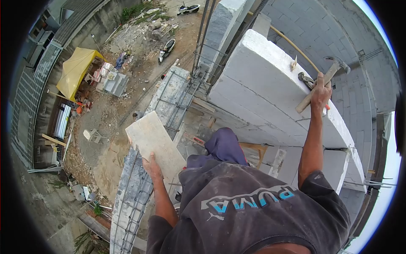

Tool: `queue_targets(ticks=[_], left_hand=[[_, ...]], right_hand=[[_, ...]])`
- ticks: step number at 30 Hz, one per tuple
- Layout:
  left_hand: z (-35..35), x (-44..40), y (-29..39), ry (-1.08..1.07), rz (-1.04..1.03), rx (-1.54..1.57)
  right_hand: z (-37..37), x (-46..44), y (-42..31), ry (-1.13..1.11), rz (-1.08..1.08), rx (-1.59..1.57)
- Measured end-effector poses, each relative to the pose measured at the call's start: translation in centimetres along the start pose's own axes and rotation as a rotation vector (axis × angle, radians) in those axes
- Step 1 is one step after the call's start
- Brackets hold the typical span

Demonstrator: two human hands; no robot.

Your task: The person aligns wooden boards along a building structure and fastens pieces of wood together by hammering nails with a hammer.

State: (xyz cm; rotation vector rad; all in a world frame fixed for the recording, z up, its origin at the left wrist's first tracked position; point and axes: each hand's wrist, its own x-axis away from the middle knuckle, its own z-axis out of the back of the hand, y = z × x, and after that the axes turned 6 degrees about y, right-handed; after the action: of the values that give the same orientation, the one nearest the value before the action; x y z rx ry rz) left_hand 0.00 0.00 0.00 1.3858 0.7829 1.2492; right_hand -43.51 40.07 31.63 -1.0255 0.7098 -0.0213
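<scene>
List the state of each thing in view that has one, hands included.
Left hand: gripping the board's near edge.
Pale flat rectangular board: held, clear of the wall.
Right hand: closed around the tool.
Wooden-handled hammer-like tool: held.
Whitish-grey block wall: standing.
Yellow fabric canopy: set up.
White-and-black scooter near the debris: parked, riderless.

A pale flat panel (154, 142) is held in the left hand (152, 167); a hammer (304, 103) is gripped in the right hand (321, 94), by a white block wall (262, 70). Scooters (167, 51) are seen below.
</scene>
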Motion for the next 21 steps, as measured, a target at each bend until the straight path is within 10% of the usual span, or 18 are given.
queue_targets(ticks=[14, 21], left_hand=[[2.1, 0.9, 0.0, 0.02, 0.244, 0.146], [-1.8, -3.8, 5.8, -0.032, 0.023, 0.06]], right_hand=[[0.4, 0.8, -0.3, -0.018, 0.051, 0.114], [0.5, 0.6, 0.2, -0.019, 0.062, 0.176]])
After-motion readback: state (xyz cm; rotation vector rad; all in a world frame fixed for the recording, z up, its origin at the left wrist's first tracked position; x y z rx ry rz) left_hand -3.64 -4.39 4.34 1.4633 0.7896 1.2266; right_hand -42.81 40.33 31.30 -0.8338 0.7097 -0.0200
